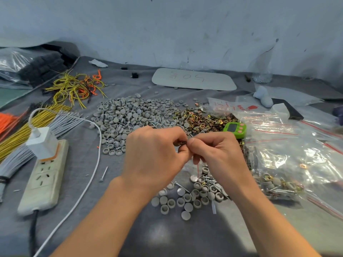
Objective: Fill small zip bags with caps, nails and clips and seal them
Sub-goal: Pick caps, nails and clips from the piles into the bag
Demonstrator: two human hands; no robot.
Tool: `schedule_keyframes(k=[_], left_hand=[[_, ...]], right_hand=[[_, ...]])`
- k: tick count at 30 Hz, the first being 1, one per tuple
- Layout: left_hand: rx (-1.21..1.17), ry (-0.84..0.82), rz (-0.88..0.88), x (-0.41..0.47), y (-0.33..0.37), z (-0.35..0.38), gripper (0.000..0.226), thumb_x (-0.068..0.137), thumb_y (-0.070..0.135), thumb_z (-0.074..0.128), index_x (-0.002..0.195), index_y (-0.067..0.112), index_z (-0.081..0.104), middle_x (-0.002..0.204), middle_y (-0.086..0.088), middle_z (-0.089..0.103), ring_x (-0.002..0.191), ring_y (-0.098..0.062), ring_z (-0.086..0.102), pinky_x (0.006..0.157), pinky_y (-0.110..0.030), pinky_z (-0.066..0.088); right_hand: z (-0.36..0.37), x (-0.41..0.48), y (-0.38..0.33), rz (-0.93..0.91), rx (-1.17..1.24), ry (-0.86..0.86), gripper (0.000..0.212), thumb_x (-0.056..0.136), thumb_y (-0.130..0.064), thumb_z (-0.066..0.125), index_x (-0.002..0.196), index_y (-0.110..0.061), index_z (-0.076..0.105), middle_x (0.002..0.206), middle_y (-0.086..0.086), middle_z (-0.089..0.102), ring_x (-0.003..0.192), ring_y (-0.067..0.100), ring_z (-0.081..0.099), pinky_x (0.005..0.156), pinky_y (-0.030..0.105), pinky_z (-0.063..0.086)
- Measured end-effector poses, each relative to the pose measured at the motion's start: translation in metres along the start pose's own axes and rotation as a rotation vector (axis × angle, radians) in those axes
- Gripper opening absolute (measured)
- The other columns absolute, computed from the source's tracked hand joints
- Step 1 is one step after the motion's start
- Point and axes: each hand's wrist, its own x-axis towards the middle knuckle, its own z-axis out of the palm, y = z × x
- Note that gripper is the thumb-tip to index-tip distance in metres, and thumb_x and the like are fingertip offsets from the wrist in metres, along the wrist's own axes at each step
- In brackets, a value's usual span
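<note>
Fingers [181, 145] of both hands meet above the middle of the grey cloth-covered table [78, 158]: the left hand [156, 156] is curled closed, pinching small brass-coloured clips [182, 143] between thumb and forefinger, and the right hand [217, 153] is closed too, thumb pressed up against the same spot, with a clear zip bag [193, 168] with a red line hanging under it; who grips the bag I cannot tell. Largest on the table is the heap of clear zip bags [297, 145] at the right, some already filled with caps and hardware. Beyond the hands lies the wide pile of grey caps [128, 115], with a pile of brass clips [202, 119] just right of it. At the left sit a white power strip [46, 175] with a charger plugged in and bundles of yellow, grey and orange ties [39, 115]. Near the wrists is a smaller scatter of caps and nails [196, 193]. A green timer [235, 129] rests beside the clips, and one loose nail [104, 174] lies by the white cable.
</note>
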Motion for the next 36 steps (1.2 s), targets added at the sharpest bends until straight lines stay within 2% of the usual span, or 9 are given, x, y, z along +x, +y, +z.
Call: schedule_keyframes(k=[4, 7, 14, 19, 22, 24, 29, 33, 36], left_hand=[[0.02, 0.014, -0.044, -0.002, 0.001, 0.001, 0.002, 0.073, 0.03, 0.075, 0.072, 0.029, 0.076, 0.055, 0.007, 0.066, 0.049, -0.019, 0.06, 0.052, -0.026, 0.045], [0.034, -0.015, -0.073, -0.005, -0.001, 0.002, 0.005, 0.077, 0.028, 0.071, 0.077, 0.028, 0.077, 0.058, 0.005, 0.068, 0.049, -0.021, 0.061, 0.049, -0.03, 0.049], [-0.114, -0.026, -0.379, 0.005, -0.018, -0.007, 0.019, 0.076, 0.038, 0.057, 0.077, 0.034, 0.076, 0.064, 0.015, 0.069, 0.062, -0.011, 0.065, 0.065, -0.033, 0.055], [-0.228, 0.039, -0.645, 0.012, -0.051, -0.025, 0.015, 0.075, 0.027, 0.063, 0.065, 0.032, 0.073, 0.062, 0.02, 0.069, 0.057, -0.005, 0.069, 0.057, -0.038, 0.062], [-0.27, 0.007, -0.743, 0.011, -0.062, -0.033, 0.017, 0.072, 0.029, 0.061, 0.073, 0.038, 0.075, 0.062, 0.009, 0.072, 0.061, -0.018, 0.073, 0.066, -0.047, 0.064], [-0.245, -0.041, -0.749, 0.008, -0.065, -0.035, 0.022, 0.077, 0.024, 0.064, 0.074, 0.043, 0.074, 0.06, 0.008, 0.072, 0.062, -0.02, 0.073, 0.067, -0.047, 0.064], [-0.131, -0.145, -0.74, 0.0, -0.072, -0.036, 0.021, 0.084, 0.023, 0.064, 0.064, 0.025, 0.073, 0.06, 0.012, 0.07, 0.061, -0.016, 0.071, 0.068, -0.041, 0.062], [-0.117, -0.138, -0.723, 0.0, -0.075, -0.037, 0.023, 0.084, 0.02, 0.063, 0.062, 0.024, 0.071, 0.057, 0.013, 0.069, 0.056, -0.014, 0.068, 0.058, -0.028, 0.053], [-0.101, -0.134, -0.718, -0.001, -0.077, -0.039, 0.025, 0.083, 0.019, 0.062, 0.059, 0.023, 0.069, 0.054, 0.013, 0.067, 0.048, -0.008, 0.061, 0.055, -0.022, 0.041]], right_hand=[[0.005, 0.0, -0.003, 0.005, 0.005, 0.012, 0.029, 0.094, -0.02, 0.066, 0.067, -0.021, 0.077, 0.058, 0.003, 0.066, 0.056, 0.012, 0.06, 0.058, 0.022, 0.042], [0.015, -0.001, -0.002, 0.052, -0.017, 0.049, 0.033, 0.098, -0.021, 0.064, 0.069, -0.019, 0.078, 0.062, 0.004, 0.071, 0.062, 0.019, 0.068, 0.06, 0.038, 0.052], [0.028, -0.001, -0.006, 0.079, -0.009, 0.106, 0.025, 0.099, -0.017, 0.063, 0.081, -0.015, 0.08, 0.072, 0.0, 0.076, 0.067, 0.015, 0.075, 0.07, 0.049, 0.064], [0.008, -0.001, 0.002, 0.007, -0.425, 0.227, 0.015, 0.091, -0.023, 0.074, 0.089, -0.036, 0.081, 0.086, -0.028, 0.075, 0.068, -0.007, 0.066, 0.061, 0.011, 0.052], [0.009, -0.003, 0.004, 0.061, -0.716, -0.105, 0.013, 0.093, -0.035, 0.072, 0.104, -0.04, 0.078, 0.118, -0.018, 0.07, 0.1, -0.002, 0.062, 0.1, 0.032, 0.053], [0.019, -0.005, 0.007, 0.077, -0.921, -0.342, 0.015, 0.096, -0.039, 0.065, 0.107, -0.042, 0.077, 0.127, -0.015, 0.069, 0.13, 0.011, 0.05, 0.124, 0.042, 0.022], [0.026, -0.01, 0.011, 0.072, -0.997, -0.361, 0.02, 0.097, -0.032, 0.061, 0.103, -0.037, 0.08, 0.12, -0.012, 0.072, 0.129, 0.011, 0.05, 0.122, 0.033, 0.003], [0.035, -0.012, 0.003, 0.049, -0.916, -0.263, 0.033, 0.103, -0.027, 0.054, 0.129, -0.038, 0.069, 0.123, -0.004, 0.067, 0.125, 0.017, 0.046, 0.103, 0.027, 0.024], [0.048, -0.012, 0.001, 0.043, -0.963, -0.422, 0.054, 0.099, -0.016, 0.053, 0.147, -0.039, 0.051, 0.128, -0.003, 0.059, 0.121, 0.02, 0.042, 0.092, 0.029, 0.025]])
